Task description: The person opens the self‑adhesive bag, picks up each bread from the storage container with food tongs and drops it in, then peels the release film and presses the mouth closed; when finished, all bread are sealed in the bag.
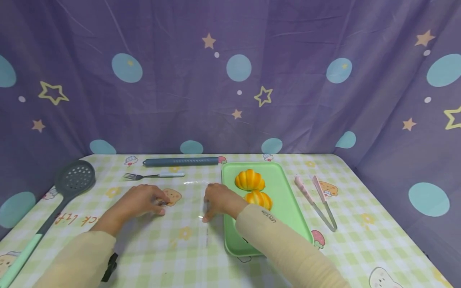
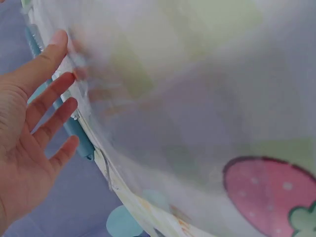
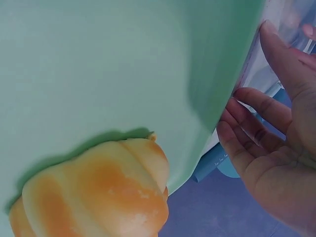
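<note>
Beside right hand (image 1: 224, 201), clear plastic (image 1: 189, 210)

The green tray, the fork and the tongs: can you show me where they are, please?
Green tray (image 1: 282, 196): head view, on its bare floor, right side.
Fork (image 1: 164, 175): head view, on its handle, near the metal neck.
Tongs (image 1: 325, 203): head view, partway along the right arm.

We see a green-checked tabletop (image 1: 360, 256) carrying a slotted skimmer (image 1: 50, 219) at left, a fork (image 1: 167, 175), a dark bar (image 1: 180, 161) behind it, a green tray (image 1: 281, 208) and, at right, tongs (image 1: 320, 213). Something clear (image 1: 196, 183) glints near the tray; we cannot tell its form.
</note>
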`<action>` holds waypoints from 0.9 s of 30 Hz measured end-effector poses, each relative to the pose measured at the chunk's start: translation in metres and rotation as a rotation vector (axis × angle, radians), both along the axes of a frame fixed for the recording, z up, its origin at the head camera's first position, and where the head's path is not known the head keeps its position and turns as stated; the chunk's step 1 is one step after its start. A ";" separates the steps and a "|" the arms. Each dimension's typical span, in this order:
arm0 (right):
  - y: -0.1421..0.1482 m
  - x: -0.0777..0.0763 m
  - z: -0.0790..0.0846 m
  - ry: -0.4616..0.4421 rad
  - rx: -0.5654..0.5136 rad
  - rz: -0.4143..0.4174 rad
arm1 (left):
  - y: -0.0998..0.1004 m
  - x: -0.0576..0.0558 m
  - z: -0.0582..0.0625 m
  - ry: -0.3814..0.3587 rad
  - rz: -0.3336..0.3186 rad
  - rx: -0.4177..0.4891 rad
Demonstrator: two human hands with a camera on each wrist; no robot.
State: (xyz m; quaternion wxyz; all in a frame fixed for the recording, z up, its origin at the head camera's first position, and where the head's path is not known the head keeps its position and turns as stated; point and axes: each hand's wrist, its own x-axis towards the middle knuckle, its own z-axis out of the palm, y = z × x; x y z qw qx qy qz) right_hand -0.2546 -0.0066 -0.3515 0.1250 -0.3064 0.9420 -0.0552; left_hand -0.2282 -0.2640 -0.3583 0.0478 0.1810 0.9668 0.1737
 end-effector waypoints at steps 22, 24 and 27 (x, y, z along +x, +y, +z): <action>0.002 0.000 0.001 0.015 0.001 0.021 | 0.003 -0.002 -0.006 0.042 0.070 0.017; 0.002 -0.001 0.000 0.010 -0.002 0.020 | 0.004 -0.002 -0.005 0.041 0.077 0.012; 0.001 0.000 -0.001 0.005 -0.005 0.019 | 0.004 -0.002 -0.005 0.030 0.093 0.004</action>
